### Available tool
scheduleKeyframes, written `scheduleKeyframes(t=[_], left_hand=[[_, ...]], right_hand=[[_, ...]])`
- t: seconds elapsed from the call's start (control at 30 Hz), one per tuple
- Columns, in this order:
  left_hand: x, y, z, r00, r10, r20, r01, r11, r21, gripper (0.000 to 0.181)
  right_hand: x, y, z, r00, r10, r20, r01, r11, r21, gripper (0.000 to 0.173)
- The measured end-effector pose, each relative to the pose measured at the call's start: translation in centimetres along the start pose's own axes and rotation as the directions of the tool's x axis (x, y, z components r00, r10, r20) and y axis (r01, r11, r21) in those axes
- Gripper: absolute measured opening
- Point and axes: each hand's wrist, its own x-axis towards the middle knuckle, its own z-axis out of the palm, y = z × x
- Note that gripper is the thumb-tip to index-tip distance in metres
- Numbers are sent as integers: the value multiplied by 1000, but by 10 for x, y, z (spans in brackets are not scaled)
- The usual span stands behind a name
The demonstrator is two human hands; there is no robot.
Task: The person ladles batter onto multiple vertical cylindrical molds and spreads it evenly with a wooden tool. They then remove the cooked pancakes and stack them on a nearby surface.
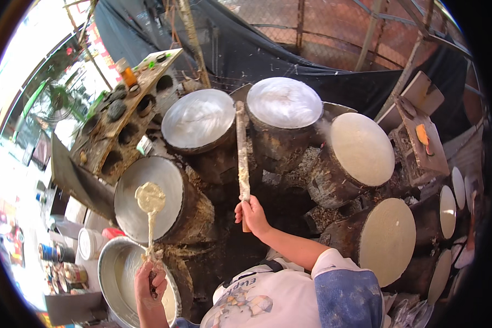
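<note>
My left hand (151,281) grips the batter-caked handle of a ladle (150,197), whose bowl is full of pale batter over a round metal griddle (125,205). Below that hand stands a large metal basin (106,272) with more batter inside. My right hand (251,214) is closed around a long wooden stick (242,156) crusted with dried batter, its far end between two shiny round griddles (199,119) (284,102). On the right, two more griddles (362,149) (387,242) are covered with pale batter in thin round sheets.
Drum-like stoves (330,178) hold up the griddles around me. A wooden board with round holes (137,110) lies at the upper left, with an orange-filled jar (127,75). A white bucket (91,244) stands at left. More griddles (447,211) are at far right, near a small wooden shelf (428,149).
</note>
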Motion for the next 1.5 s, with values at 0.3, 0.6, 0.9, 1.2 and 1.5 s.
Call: scheduleKeyframes(t=[0.3, 0.6, 0.9, 1.2, 1.5], left_hand=[[278, -75, 293, 693, -570, 441, 526, 818, 231, 26], [399, -137, 467, 564, -673, 479, 636, 724, 268, 22], [456, -160, 490, 698, -631, 338, 354, 714, 604, 18], [474, -213, 480, 750, -527, 400, -276, 301, 913, 20], [515, -255, 404, 474, -126, 872, -830, -393, 395, 41]], right_hand=[[90, -137, -223, 907, -72, -415, -31, 971, -237, 9], [275, -237, -297, 924, -10, -382, -229, 786, -574, 16], [192, -222, -278, 845, -57, -532, -198, 890, -411, 14], [145, -183, -222, 731, -113, -672, -54, 973, -223, 22], [157, -155, -202, 718, -121, -685, -51, 973, -226, 25]])
